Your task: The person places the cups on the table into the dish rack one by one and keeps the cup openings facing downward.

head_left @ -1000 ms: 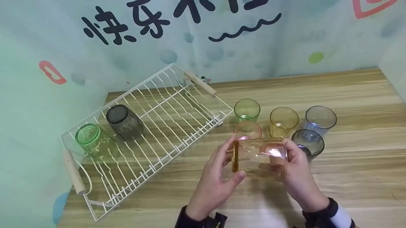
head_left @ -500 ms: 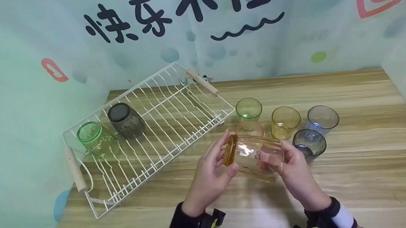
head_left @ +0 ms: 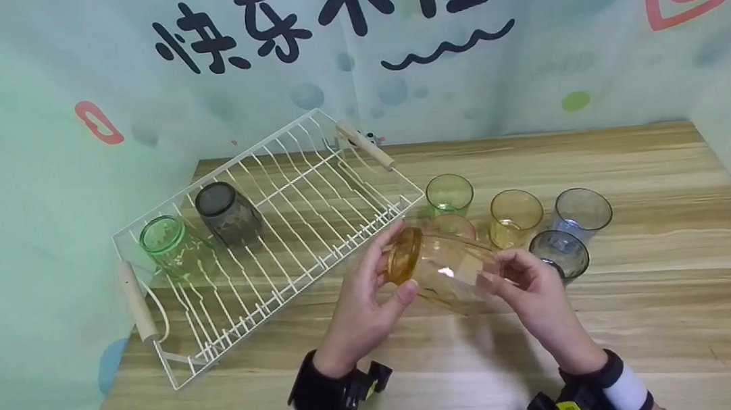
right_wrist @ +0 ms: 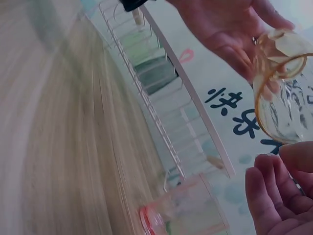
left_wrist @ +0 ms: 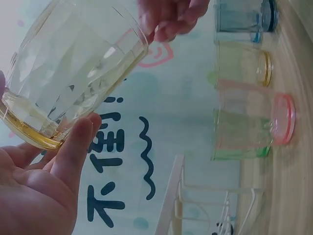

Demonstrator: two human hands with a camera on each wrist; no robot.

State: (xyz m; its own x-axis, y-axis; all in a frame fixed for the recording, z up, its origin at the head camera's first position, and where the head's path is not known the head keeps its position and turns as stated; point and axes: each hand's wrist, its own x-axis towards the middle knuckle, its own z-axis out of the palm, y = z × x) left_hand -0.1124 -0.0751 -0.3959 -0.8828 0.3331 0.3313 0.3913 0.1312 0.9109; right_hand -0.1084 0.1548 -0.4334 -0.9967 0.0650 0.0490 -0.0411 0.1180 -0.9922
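Observation:
A clear amber glass is held tilted above the table, its thick base up to the left and its mouth down to the right. My left hand grips it by the base, thumb on the near side, as the left wrist view confirms with the glass over the palm. At the rim are the bent fingers of my right hand; in the right wrist view thumb and fingertips of this hand come right at the rim's edge, and I cannot tell whether they pinch it.
A white wire dish rack with wooden handles stands at left, holding an upside-down green glass and dark grey glass. Behind and right of my hands stand green, pink, yellow, bluish and grey glasses.
The amber glass has tipped from nearly level, its base rising and shifting left with my left hand. My right fingers, earlier wrapped over the mouth end, have drawn back to the rim's edge.

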